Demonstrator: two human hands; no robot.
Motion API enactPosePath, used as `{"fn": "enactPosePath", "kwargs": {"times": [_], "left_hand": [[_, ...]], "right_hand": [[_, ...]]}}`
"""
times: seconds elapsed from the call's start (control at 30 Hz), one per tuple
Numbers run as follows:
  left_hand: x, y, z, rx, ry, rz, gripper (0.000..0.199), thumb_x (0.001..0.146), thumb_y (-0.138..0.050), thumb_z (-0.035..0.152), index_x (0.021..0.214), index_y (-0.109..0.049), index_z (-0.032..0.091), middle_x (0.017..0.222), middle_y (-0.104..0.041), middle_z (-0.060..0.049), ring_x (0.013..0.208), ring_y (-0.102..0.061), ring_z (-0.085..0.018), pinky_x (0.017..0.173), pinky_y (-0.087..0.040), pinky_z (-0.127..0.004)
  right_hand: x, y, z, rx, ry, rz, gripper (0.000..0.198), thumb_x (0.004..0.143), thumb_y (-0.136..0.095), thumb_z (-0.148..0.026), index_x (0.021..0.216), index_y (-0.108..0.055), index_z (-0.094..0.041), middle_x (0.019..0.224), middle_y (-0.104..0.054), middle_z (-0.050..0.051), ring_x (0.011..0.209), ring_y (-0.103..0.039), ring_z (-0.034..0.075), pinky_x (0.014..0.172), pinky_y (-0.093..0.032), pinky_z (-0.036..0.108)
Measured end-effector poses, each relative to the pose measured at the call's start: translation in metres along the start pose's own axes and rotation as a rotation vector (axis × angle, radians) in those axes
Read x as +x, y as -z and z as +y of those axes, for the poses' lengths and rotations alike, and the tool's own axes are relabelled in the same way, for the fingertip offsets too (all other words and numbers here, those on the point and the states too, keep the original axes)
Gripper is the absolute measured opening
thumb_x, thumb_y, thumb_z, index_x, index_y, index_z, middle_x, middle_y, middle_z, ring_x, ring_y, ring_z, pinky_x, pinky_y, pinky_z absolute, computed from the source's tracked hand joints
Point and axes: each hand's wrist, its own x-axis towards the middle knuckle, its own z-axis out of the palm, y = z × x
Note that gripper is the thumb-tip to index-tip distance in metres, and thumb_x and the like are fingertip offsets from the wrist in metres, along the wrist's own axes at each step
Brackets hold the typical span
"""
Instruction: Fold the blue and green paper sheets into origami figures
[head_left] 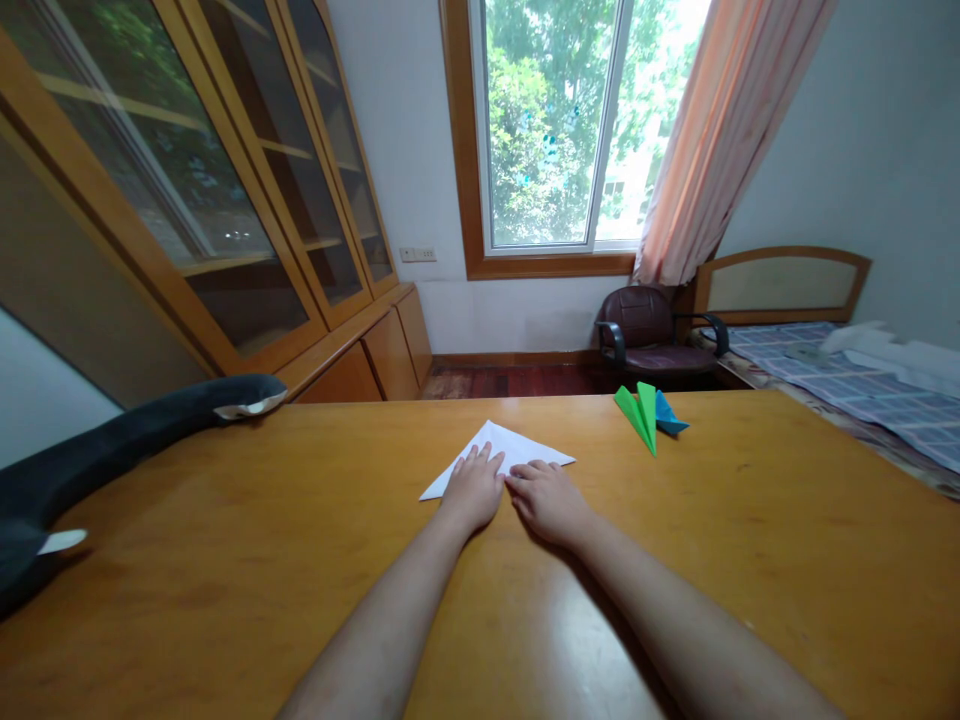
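A sheet of white paper (pixel 491 437), folded to a triangle, lies flat on the wooden table with its peak pointing away from me. My left hand (pixel 474 488) rests palm down across its left half, fingers stretched out and slightly apart. On the near edge, right of the middle, my right hand (pixel 551 500) touches the paper with its fingers laid over it and the thumb tucked close to the index finger. Both hands nearly meet at the middle of that edge. What lies under the palms is hidden.
A green paper plane (pixel 642 415) and a blue folded paper piece (pixel 669 414) lie at the table's (pixel 300 560) far right. A dark curved object with white parts (pixel 135 430) takes up the left side. Beyond stand a glass-door cabinet (pixel 315 320), an armchair (pixel 645 335) and a bed (pixel 862 375).
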Motion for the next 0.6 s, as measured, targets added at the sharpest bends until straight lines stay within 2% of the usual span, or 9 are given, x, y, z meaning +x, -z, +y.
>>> {"fn": "enactPosePath", "kwargs": {"times": [0.17,0.37,0.6], "left_hand": [[0.000,-0.001,-0.001,0.043,0.007,0.003,0.046,0.094,-0.035,0.036,0.137,-0.046,0.025,0.151,-0.034,-0.008,0.139,-0.029,-0.030,0.112,-0.027,-0.048],[0.000,0.004,0.000,0.051,0.033,-0.018,0.049,0.092,-0.038,0.037,0.139,-0.045,0.023,0.151,-0.034,-0.009,0.139,-0.030,-0.030,0.113,-0.026,-0.045],[0.000,0.005,-0.002,0.016,0.048,-0.028,0.052,0.090,-0.039,0.040,0.139,-0.045,0.022,0.152,-0.033,-0.009,0.139,-0.029,-0.030,0.113,-0.024,-0.044]], "right_hand": [[0.000,0.001,0.002,-0.003,-0.045,-0.007,0.024,0.089,-0.050,-0.030,0.103,-0.067,-0.024,0.112,-0.065,0.005,0.104,-0.052,0.022,0.086,-0.035,0.034],[0.000,0.001,0.012,-0.052,-0.210,0.036,0.027,0.089,-0.046,-0.024,0.081,-0.072,-0.020,0.093,-0.069,0.006,0.091,-0.058,0.021,0.082,-0.038,0.030],[-0.004,-0.002,0.033,-0.107,-0.430,0.086,0.028,0.086,-0.044,-0.018,0.077,-0.070,-0.015,0.089,-0.070,0.011,0.083,-0.061,0.022,0.075,-0.039,0.029]]}}
